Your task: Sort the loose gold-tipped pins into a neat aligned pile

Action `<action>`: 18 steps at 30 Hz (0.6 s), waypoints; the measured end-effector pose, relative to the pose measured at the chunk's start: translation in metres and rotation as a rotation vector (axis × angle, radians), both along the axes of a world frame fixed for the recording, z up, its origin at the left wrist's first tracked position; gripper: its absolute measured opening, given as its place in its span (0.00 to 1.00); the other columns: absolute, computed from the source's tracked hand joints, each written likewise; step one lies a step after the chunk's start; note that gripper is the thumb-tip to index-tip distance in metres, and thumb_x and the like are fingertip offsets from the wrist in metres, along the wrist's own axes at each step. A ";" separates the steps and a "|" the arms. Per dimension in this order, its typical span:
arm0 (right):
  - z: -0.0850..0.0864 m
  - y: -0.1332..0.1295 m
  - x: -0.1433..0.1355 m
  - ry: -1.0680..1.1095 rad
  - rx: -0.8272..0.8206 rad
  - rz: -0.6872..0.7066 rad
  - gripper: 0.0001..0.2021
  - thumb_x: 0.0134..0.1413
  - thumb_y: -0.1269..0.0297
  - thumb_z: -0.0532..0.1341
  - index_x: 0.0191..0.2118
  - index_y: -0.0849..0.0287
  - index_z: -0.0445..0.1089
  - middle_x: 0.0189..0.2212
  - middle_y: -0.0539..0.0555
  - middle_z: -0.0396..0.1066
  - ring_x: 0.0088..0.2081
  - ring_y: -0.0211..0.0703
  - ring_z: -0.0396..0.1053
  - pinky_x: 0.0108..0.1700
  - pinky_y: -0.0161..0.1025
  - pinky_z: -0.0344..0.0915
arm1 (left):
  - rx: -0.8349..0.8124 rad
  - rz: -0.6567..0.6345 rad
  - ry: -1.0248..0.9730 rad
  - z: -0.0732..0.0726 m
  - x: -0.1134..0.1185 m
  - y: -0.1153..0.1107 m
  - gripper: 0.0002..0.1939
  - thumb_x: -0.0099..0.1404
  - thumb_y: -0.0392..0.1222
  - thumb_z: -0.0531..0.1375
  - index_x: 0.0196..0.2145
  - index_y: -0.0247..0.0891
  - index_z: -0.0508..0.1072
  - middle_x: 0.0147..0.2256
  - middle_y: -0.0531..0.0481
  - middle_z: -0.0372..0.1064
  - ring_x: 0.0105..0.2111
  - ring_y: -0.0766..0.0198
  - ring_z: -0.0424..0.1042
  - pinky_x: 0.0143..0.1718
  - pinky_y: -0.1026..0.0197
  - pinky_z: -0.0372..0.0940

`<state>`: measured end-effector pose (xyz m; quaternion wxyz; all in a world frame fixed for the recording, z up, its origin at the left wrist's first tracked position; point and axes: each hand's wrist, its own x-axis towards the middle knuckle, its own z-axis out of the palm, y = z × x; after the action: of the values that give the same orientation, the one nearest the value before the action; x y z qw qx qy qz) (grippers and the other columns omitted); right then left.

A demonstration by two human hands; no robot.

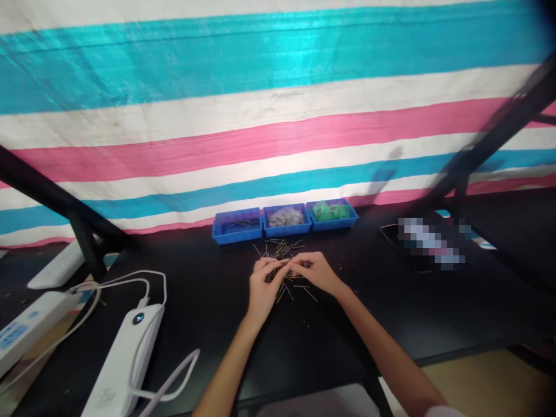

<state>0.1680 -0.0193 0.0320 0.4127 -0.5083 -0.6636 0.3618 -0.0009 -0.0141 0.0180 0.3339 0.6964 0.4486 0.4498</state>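
Observation:
Thin metallic sticks, perhaps drill bits or pins, lie in a loose pile on the black table. Over the pile's left side is my left hand, its thumb and fingers pinched together. My right hand meets it from the right, fingertips also pinched. The fingertips of both hands nearly touch, and what lies between them is too small to make out. Just behind the pile stand three blue trays: the left tray holds a few sticks, the middle tray clear bags, the right tray green bags.
A white power bank with cables lies at the left, near a white power strip. A dark phone lies at the right beside a blurred patch. Black metal supports flank the table, and a striped sheet hangs behind.

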 end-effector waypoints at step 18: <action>-0.006 0.000 -0.007 0.163 -0.092 0.025 0.15 0.50 0.54 0.60 0.29 0.62 0.74 0.23 0.52 0.72 0.23 0.34 0.62 0.25 0.32 0.58 | -0.027 0.010 -0.167 0.004 0.001 0.004 0.08 0.53 0.45 0.64 0.32 0.42 0.78 0.36 0.48 0.69 0.39 0.60 0.69 0.44 0.55 0.64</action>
<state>0.1607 -0.0196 0.0260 0.4369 -0.4873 -0.6168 0.4373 -0.0001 -0.0105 0.0221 0.3773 0.6498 0.4285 0.5018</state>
